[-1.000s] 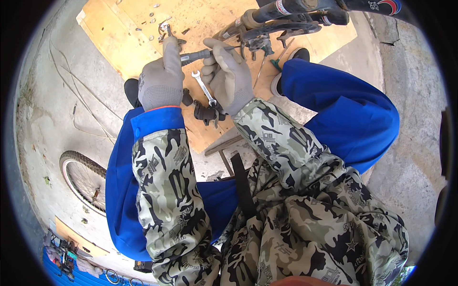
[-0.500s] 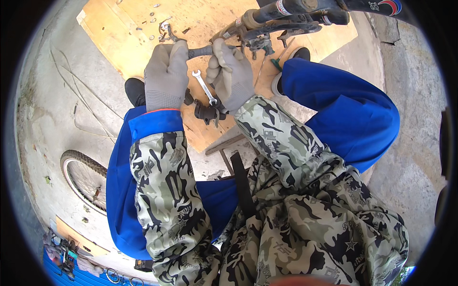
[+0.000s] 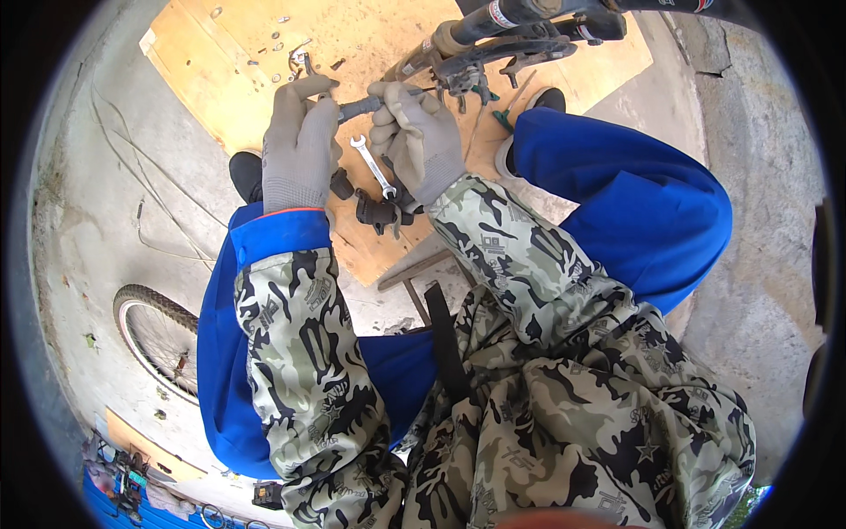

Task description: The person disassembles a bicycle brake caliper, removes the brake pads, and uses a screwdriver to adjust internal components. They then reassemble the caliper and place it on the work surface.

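Both my hands wear grey gloves and work at a grey, roughly cylindrical handle [image 3: 358, 108] in front of me; its exact kind is unclear. My left hand [image 3: 302, 145] is loosely closed at the handle's left end, with a gap between index finger and thumb. Wrapped round its other end is my right hand [image 3: 419, 137], beside the bicycle frame [image 3: 467, 35]. A thin dark shaft shows past the right fingers, its end hidden among the frame's parts. Between my wrists lies a silver open-ended wrench [image 3: 372, 166], resting near a black bike part [image 3: 377, 210].
Small metal parts [image 3: 300, 60] are scattered on the wooden board [image 3: 194, 44]. A green-handled tool [image 3: 502, 119] lies by my right shoe [image 3: 551, 100]. Loose cables [image 3: 145, 181] and a bicycle wheel [image 3: 157, 339] lie on the concrete at left.
My left index finger and thumb have spread apart at the handle's end. The handle shows slightly lower and further left, while my right hand keeps its hold.
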Available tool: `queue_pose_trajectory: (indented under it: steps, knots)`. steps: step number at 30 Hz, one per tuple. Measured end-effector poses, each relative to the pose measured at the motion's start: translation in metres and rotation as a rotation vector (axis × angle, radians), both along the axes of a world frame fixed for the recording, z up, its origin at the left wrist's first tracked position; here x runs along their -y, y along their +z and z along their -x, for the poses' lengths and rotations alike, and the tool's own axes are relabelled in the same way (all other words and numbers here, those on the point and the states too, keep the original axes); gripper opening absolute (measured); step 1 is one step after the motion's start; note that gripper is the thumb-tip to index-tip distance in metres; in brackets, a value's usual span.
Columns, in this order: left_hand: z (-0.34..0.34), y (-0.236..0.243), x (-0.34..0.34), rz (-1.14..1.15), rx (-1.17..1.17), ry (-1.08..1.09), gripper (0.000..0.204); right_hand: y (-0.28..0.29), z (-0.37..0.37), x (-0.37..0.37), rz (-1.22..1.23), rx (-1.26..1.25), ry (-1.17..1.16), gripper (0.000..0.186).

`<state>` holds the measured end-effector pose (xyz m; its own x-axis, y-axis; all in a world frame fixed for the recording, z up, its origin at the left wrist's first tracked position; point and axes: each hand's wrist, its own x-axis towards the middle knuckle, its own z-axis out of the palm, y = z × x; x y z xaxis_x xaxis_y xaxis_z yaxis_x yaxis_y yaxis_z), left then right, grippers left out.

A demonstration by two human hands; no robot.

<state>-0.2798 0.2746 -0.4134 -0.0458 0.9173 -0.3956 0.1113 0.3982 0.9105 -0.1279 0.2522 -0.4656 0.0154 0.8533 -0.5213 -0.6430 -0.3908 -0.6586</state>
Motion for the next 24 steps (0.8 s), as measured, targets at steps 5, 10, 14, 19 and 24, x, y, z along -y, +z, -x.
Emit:
queue_pose_trajectory:
  steps: [5, 10, 14, 19, 24]
  knots:
    - [0.002, -0.014, -0.002, -0.165, -0.035, -0.015, 0.028, 0.004, 0.003, -0.007, 0.026, 0.034, -0.018, 0.042]
    - [-0.001, -0.024, -0.013, -0.211, -0.205, -0.006, 0.032, 0.009, 0.001, -0.011, 0.069, 0.078, 0.007, 0.045]
    - [-0.007, -0.019, -0.025, 0.007, -0.406, -0.029, 0.044, 0.008, 0.0, -0.009, -0.013, -0.043, -0.024, 0.043]
    - [-0.012, -0.006, -0.019, 0.104, -0.076, 0.088, 0.044, 0.004, -0.005, -0.008, -0.037, 0.026, 0.011, 0.04]
    - [-0.012, -0.003, -0.007, -0.059, 0.094, 0.016, 0.039, 0.004, -0.01, -0.01, 0.022, -0.008, -0.018, 0.036]
